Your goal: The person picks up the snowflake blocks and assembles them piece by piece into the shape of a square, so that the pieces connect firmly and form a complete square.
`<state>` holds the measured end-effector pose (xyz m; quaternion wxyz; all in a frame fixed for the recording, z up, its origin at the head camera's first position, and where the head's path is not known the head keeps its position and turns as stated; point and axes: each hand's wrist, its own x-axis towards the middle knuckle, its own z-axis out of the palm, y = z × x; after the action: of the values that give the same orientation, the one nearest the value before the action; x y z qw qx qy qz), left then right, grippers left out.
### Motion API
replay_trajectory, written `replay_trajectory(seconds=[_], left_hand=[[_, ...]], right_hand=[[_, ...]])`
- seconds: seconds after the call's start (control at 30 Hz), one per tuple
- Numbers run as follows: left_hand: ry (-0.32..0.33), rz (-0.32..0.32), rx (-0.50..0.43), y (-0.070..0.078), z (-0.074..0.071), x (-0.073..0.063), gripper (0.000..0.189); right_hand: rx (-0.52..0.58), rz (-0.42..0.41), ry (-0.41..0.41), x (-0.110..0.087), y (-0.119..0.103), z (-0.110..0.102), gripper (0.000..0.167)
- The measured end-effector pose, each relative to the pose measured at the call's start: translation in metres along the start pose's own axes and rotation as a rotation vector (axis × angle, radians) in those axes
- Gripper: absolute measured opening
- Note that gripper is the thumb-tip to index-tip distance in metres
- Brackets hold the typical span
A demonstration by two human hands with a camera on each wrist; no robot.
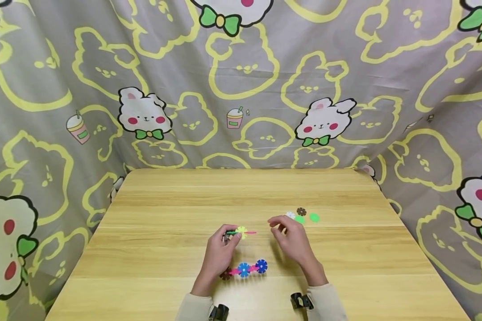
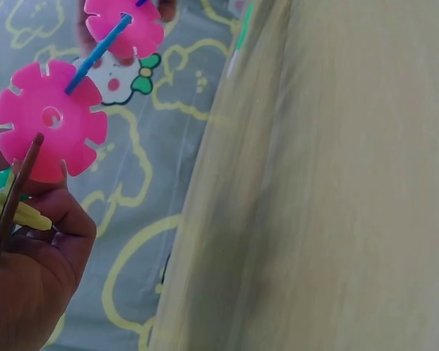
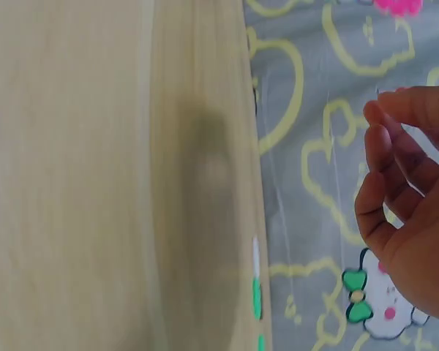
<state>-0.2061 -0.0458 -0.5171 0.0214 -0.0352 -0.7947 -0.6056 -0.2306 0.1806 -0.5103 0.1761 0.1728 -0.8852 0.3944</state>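
Observation:
My left hand [image 1: 220, 250] pinches a yellow-green snowflake disc [image 1: 242, 232] between thumb and fingers, with green and pink discs edge-on beside it. Nearer to me, between the wrists, is a row of joined snowflake discs: brown, pink, light blue [image 1: 243, 269], pink and dark blue [image 1: 261, 266]. In the left wrist view, a pink disc [image 2: 77, 135] of that row shows face-on, and the brown disc [image 2: 18, 194] overlaps the palm. To the right, my right hand [image 1: 292, 240] hovers with loosely curled fingers; its thumb and index fingertips [image 3: 388, 106] come close together, and no disc shows between them.
Beyond my right hand, a white disc [image 1: 290, 215], a brown disc [image 1: 301, 211] and two green discs [image 1: 314, 217] lie on the wooden table [image 1: 164, 205]. A patterned curtain [image 1: 265, 71] hangs behind the table and along both sides.

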Motion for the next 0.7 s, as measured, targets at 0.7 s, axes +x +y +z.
replay_trajectory(seconds=[0.7], left_hand=[[0.011, -0.046, 0.018, 0.02, -0.001, -0.007, 0.019]], right_hand=[[-0.173, 0.49, -0.121, 0.007, 0.05, -0.03, 0.036]])
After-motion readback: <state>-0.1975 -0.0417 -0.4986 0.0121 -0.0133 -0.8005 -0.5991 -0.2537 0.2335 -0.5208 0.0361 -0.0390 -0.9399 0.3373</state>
